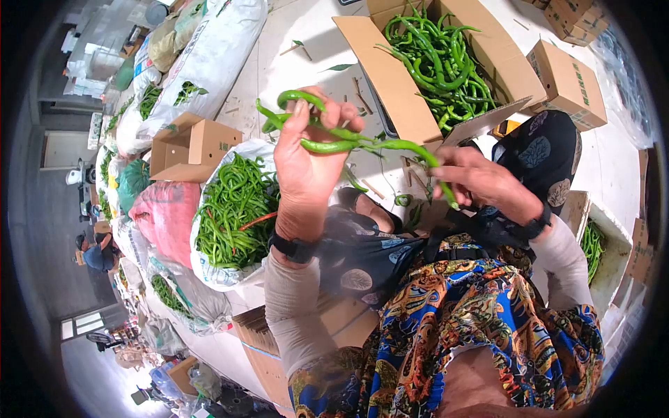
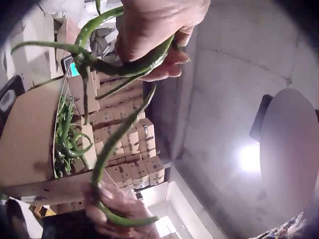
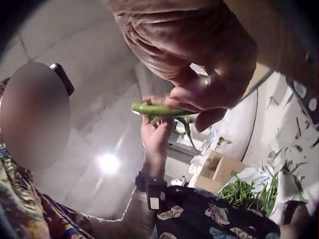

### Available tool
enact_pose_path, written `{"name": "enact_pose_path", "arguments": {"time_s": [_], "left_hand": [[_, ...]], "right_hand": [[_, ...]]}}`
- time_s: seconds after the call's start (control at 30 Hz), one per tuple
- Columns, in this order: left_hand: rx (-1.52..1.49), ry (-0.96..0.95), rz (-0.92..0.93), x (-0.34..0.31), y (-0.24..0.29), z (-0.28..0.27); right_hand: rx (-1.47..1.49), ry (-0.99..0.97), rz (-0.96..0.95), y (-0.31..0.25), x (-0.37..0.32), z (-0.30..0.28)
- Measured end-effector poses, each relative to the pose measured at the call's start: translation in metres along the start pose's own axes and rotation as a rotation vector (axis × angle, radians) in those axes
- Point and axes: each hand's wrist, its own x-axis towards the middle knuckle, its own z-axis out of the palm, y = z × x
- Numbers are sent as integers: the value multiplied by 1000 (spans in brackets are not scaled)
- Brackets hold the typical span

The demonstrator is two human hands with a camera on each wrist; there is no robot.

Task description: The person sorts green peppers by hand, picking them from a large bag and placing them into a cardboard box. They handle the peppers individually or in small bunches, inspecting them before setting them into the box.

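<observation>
Several long green chili peppers [image 1: 324,146] lie across my raised left hand [image 1: 303,150], gripped between its thumb and curled fingers. They fan out past the fingers in the left wrist view, with their ends partly hidden by the hand. My right hand [image 1: 481,181] pinches one curved chili pepper [image 2: 107,154] near its end. In the head view this pepper reaches from the right fingers toward the bunch in the left hand, its thin end close beside them. A cardboard box [image 1: 362,52] full of green chili peppers [image 1: 446,63] stands beyond the hands.
Left of the left hand, a white sack [image 1: 202,258] brims with chili peppers. An empty-looking carton [image 1: 198,150], a pink sack [image 1: 164,216] and a long white bag [image 1: 216,63] lie farther left. Stems and leaves [image 1: 341,67] litter the floor. A white foam box [image 1: 613,261] stands at right.
</observation>
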Motion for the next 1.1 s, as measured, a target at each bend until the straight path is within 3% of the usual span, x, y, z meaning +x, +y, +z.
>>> {"name": "enact_pose_path", "arguments": {"time_s": [0.07, 0.17, 0.3, 0.43, 0.5, 0.53, 0.57, 0.63, 0.67, 0.7, 0.73, 0.77, 0.83, 0.9, 0.97, 1.03, 1.1], "left_hand": [[13, -159, -29, 0, 5, -2], [189, -97, -48, -8, 4, 4], [332, 0, -123, -14, -11, 1], [454, 6, -122, -16, -27, 4], [592, -106, -133, -11, -35, 17], [661, -119, -154, -11, -37, 19], [733, -125, -158, -10, -39, 20], [857, -84, -170, -11, -44, 21], [987, -16, -172, -16, -44, 22], [1080, 23, -150, -20, -46, 27], [1087, 13, -183, -21, -46, 24], [1232, -86, -167, -20, -43, 18], [1371, -248, -198, -17, -38, 25], [1379, -386, -168, -10, -39, 43], [1485, -424, -124, -11, -45, 44], [1500, -467, -20, -10, -50, 39], [1518, -516, 70, -12, -56, 34]], "right_hand": [[-34, 185, -51, -7, -37, -17], [-14, 606, -248, -24, -104, -60], [-5, 1154, -556, 28, -190, -185], [97, 1788, -370, 130, -289, -256], [178, 1780, -225, 196, -346, -265], [-830, 1782, -139, 241, -375, -263], [-1820, 1484, -12, 276, -400, -260], [-1268, 1457, 426, 334, -425, -251], [-1661, 1323, 366, 375, -447, -262], [-1823, 1209, 263, 398, -462, -277], [-873, 1644, 104, 370, -431, -274], [153, 1744, 3, 328, -402, -269], [18, 1515, -143, 222, -331, -262], [-141, 1366, -339, 64, -227, -166], [-325, 996, -369, -21, -173, -95], [-206, 612, -431, -55, -118, -41], [-202, 227, -371, -67, -65, -16]]}}
